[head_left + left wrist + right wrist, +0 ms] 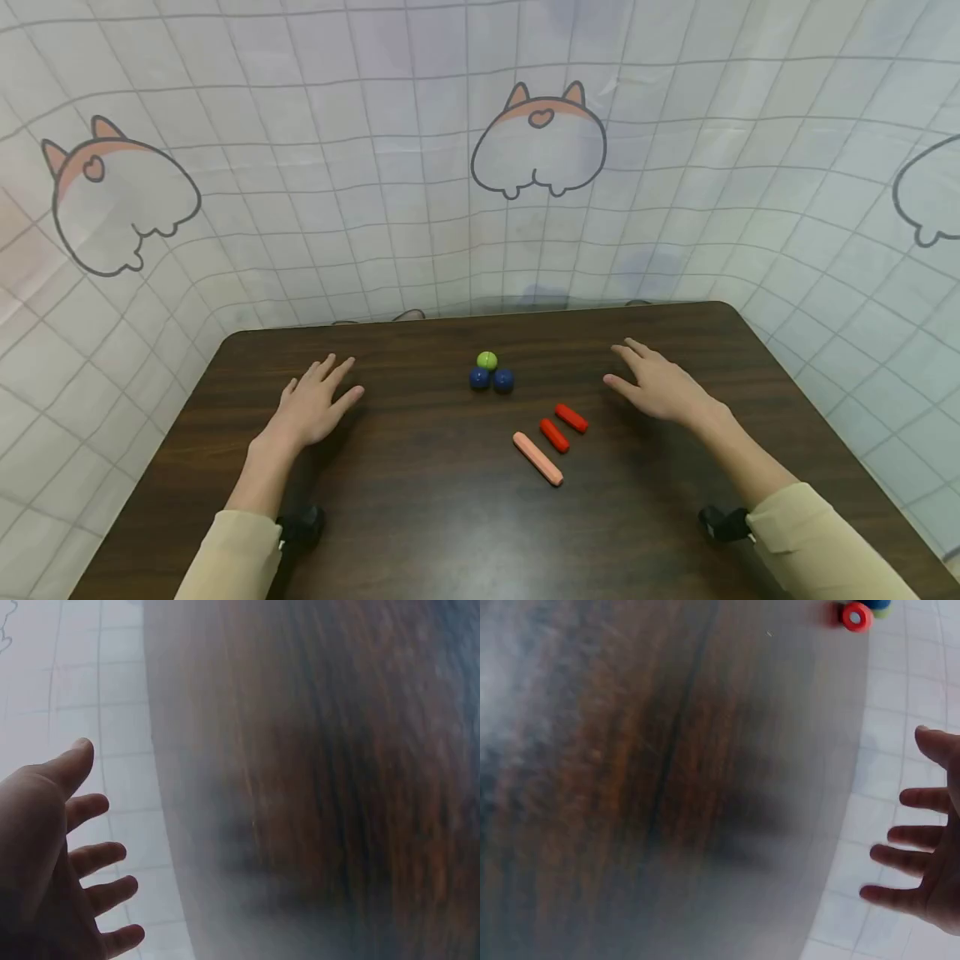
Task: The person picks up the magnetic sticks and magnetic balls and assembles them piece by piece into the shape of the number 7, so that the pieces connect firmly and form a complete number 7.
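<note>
My left hand [306, 410] hovers over the left part of the dark wooden table [420, 500], fingers spread and holding nothing. On the other side my right hand [662, 385] is likewise spread and holds nothing. Between them, nearer the right hand, lie two short red sticks [572, 417] and a longer peach-orange stick [537, 458], all slanting the same way. Behind these a green ball [487, 361] touches or nearly touches two dark blue balls [503, 381]. In the right wrist view one red stick's round end [856, 616] shows a pale centre.
A white sheet with a grid pattern and corgi drawings [538, 146] hangs behind the table and along both sides. Dark wrist cameras [302, 527] are worn under both pale sleeves [234, 557]. The table's far edge runs just beyond the balls.
</note>
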A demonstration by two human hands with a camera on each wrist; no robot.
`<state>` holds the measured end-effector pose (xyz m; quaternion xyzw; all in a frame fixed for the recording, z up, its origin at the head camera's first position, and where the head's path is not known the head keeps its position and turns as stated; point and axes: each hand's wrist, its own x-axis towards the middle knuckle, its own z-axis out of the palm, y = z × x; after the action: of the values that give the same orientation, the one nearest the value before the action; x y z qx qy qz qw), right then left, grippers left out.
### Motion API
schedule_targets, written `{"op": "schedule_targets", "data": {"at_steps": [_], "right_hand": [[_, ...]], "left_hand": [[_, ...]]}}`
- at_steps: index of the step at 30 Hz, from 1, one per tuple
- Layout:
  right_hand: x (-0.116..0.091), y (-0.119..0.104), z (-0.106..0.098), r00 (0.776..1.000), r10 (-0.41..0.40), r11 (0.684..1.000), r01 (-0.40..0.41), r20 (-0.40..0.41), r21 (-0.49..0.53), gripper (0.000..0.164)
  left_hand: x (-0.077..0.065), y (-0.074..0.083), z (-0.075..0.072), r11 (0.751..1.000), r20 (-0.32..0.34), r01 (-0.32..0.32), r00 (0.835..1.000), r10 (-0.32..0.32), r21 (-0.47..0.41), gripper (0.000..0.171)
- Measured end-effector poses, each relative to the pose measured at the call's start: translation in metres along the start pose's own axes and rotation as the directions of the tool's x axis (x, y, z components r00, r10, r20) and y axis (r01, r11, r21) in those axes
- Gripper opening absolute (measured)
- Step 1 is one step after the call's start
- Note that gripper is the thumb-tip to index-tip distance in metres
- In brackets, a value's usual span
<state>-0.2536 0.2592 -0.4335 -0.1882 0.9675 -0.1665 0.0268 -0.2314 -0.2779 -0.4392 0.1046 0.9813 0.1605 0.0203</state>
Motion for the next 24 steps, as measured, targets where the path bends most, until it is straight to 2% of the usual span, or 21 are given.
{"op": "schedule_targets", "data": {"at_steps": [5, 10, 13, 17, 24], "right_hand": [[0.000, -0.008, 0.007, 0.997, -0.062, 0.996, 0.064, -0.042, 0.059, 0.055], [0.001, -0.014, 0.013, 0.988, -0.119, 0.983, 0.132, -0.102, 0.126, 0.041], [0.004, -0.018, 0.014, 0.985, -0.131, 0.974, 0.148, -0.110, 0.173, 0.035], [0.007, -0.024, 0.015, 0.988, -0.129, 0.959, 0.145, -0.082, 0.242, 0.033], [0.009, -0.035, 0.018, 0.987, -0.159, 0.935, 0.156, -0.018, 0.318, 0.031]], "left_hand": [[0.000, 0.007, 0.005, 0.998, -0.043, -0.041, 0.998, 0.040, -0.037, 0.064], [0.001, 0.013, 0.013, 0.985, -0.073, -0.096, 0.994, 0.086, -0.145, 0.057], [0.002, 0.015, 0.016, 0.964, -0.086, -0.121, 0.991, 0.104, -0.238, 0.054], [0.004, 0.021, 0.021, 0.930, -0.079, -0.143, 0.989, 0.123, -0.339, 0.050], [0.009, 0.038, 0.024, 0.888, -0.027, -0.123, 0.992, 0.124, -0.444, 0.044]]}}
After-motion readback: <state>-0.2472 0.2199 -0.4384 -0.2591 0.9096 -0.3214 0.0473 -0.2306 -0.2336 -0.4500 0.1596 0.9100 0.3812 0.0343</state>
